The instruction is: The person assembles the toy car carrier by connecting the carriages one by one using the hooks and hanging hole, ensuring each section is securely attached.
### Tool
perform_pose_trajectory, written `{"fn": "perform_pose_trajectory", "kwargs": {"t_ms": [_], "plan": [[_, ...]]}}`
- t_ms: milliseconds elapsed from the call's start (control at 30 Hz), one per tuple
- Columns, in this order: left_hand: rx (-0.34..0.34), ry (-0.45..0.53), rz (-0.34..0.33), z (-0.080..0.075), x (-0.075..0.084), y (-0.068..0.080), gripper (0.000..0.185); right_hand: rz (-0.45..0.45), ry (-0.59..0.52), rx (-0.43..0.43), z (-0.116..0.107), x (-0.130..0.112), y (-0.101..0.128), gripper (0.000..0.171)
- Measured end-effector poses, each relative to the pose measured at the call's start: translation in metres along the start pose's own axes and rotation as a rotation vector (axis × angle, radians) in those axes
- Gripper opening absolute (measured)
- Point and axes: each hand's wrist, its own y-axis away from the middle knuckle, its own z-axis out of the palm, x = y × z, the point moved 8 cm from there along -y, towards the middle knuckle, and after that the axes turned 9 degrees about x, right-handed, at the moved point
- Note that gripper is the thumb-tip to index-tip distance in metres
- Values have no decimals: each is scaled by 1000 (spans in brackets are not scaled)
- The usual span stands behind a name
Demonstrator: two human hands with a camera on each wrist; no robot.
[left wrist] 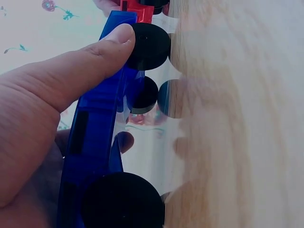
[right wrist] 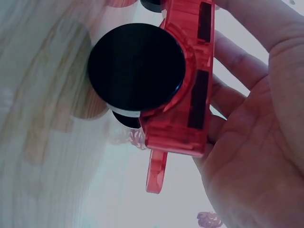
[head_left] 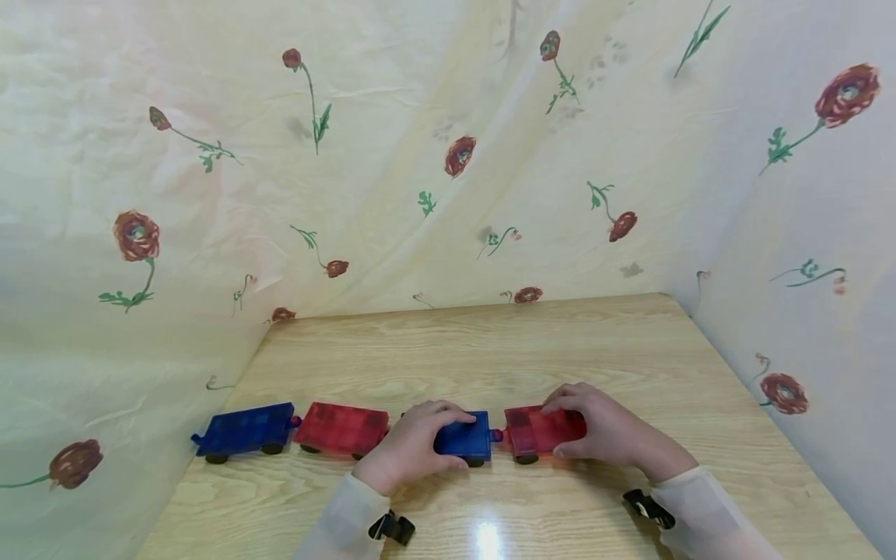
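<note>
Closest to the head camera are two pale sleeves, each with a small black clip [head_left: 392, 528] at the wrist, near the front edge of the desk [head_left: 560, 342]. From the sleeves the two hands reach forward to a row of toy train cars.

The left hand [head_left: 413, 443] is curled over the blue car [head_left: 463, 438]. In the left wrist view its thumb [left wrist: 80, 71] presses the side of the car just by a black wheel [left wrist: 148, 46], and the other fingers wrap the far side. So this hand has a firm hold on the car, most likely to keep it from rolling.

The right hand [head_left: 602, 428] is curled over the red car [head_left: 542, 429] in the same way. In the right wrist view the palm and fingers [right wrist: 237, 61] cup the red body beside its big black wheel [right wrist: 136, 66]. A red hook [right wrist: 156, 171] sticks out from one end of the car.

The two held cars sit end to end near the middle of the front edge. They look joined by a small link, but it is too small to be sure.

Further toward the left edge stand another red car [head_left: 341, 428] and another blue car [head_left: 245, 429], end to end in the same row, with no hand on them. A flowered cloth [head_left: 448, 155] hangs behind the desk and along both sides.
</note>
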Motion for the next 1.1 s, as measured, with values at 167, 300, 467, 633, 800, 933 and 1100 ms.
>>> {"fn": "perform_pose_trajectory", "kwargs": {"t_ms": [167, 300, 467, 633, 800, 933, 1100], "plan": [[3, -4, -11, 0, -1, 1, 66, 6, -2, -1, 1, 0, 0, 48], [6, -8, -12, 0, -2, 1, 67, 21, -8, -2, 1, 1, -1, 48], [0, -3, -22, 1, -4, 1, 67, 41, -12, -5, 1, 2, -1, 48], [7, 1, -7, 1, -6, 0, 68, 40, 0, 0, -1, 1, -1, 49], [-6, -10, -13, -3, -8, 2, 68, 13, 25, 12, -5, 0, -1, 49], [-17, 12, -31, -8, -11, 4, 69, 12, 31, 8, -8, 4, 0, 49], [-20, 75, -59, -17, -26, 13, 71, 40, 34, -5, -12, 11, 4, 49]]}}
